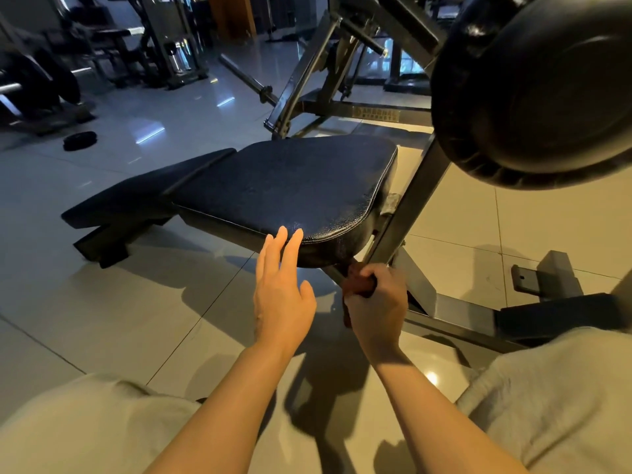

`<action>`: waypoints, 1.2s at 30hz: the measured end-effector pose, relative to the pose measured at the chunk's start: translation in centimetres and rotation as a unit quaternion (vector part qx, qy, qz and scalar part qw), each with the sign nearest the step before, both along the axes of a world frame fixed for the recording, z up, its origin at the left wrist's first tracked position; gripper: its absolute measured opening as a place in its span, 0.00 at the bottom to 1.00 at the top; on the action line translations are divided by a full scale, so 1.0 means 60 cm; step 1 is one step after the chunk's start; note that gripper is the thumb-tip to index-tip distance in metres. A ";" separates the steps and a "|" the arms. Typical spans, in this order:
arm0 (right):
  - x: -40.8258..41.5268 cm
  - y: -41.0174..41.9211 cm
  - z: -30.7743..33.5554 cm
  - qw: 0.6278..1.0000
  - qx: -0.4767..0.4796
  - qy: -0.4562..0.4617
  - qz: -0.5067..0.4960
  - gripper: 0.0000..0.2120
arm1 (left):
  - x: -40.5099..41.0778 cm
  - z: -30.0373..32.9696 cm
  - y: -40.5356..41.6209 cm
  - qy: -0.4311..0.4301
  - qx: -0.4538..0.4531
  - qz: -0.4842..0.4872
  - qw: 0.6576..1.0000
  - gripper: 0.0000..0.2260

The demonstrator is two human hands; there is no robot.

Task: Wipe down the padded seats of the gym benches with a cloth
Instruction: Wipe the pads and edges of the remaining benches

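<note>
Left hand (282, 295) flat, fingers straight and together, tips at near seat (290, 186) edge, right hand (374, 302) fist gripping reddish cloth (359, 285) just under seat

Glossy pale floor tiles (143, 302) throw back streaks of light — bluish in the dim far half, warmer close by. Dark machine frames (307, 80) and weight plates (41, 87) crowd the back — one loose plate (79, 140) lies flat on the floor.

Glossy grey floor tiles (143, 323); small black weight plate (79, 140) flat on them, far left. Large black round roller pad (540, 90) top right. Loaded black barbell plates (37, 87) on left edge.
</note>
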State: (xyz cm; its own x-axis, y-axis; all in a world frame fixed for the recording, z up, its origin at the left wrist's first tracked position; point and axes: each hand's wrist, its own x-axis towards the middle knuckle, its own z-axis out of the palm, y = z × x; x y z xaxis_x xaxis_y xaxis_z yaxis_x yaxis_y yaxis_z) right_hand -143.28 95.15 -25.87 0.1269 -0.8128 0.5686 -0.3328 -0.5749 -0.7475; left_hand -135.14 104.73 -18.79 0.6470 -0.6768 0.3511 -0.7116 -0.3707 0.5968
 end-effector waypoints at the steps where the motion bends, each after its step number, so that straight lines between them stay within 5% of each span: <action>1: 0.001 -0.001 0.009 0.999 -0.004 -0.023 -0.024 0.18 | 0.000 0.003 -0.001 0.003 0.004 -0.003 1.000 0.32; 4: 0.010 -0.010 0.062 0.998 -0.011 -0.067 -0.015 0.21 | -0.001 0.004 0.000 0.013 0.007 -0.007 1.000 0.33; 9: 0.017 -0.011 0.027 0.996 -0.076 0.034 0.037 0.15 | -0.005 0.005 0.001 0.022 0.016 -0.001 1.000 0.34; 16: 0.027 0.000 0.044 0.994 0.020 -0.097 -0.049 0.21 | -0.003 0.009 -0.001 0.019 0.020 -0.001 1.000 0.33; 18: 0.040 -0.002 0.059 0.996 -0.017 -0.081 -0.040 0.16 | 0.001 0.004 -0.002 0.008 0.021 0.003 1.000 0.33; 20: 0.050 0.006 0.054 0.998 -0.039 -0.046 -0.017 0.11 | 0.008 0.001 -0.001 -0.002 0.013 0.005 1.000 0.34; 25: 0.051 0.045 0.042 0.995 -0.009 0.007 0.099 0.20 | 0.020 0.008 0.008 0.000 -0.005 0.003 1.000 0.33; 30: 0.039 0.000 0.075 0.988 0.022 -0.136 -0.075 0.12 | 0.025 0.001 0.009 -0.003 -0.025 0.001 1.000 0.36; 36: 0.050 0.024 0.065 0.994 -0.077 -0.045 0.062 0.07 | 0.027 -0.002 0.007 0.000 -0.019 -0.009 1.000 0.36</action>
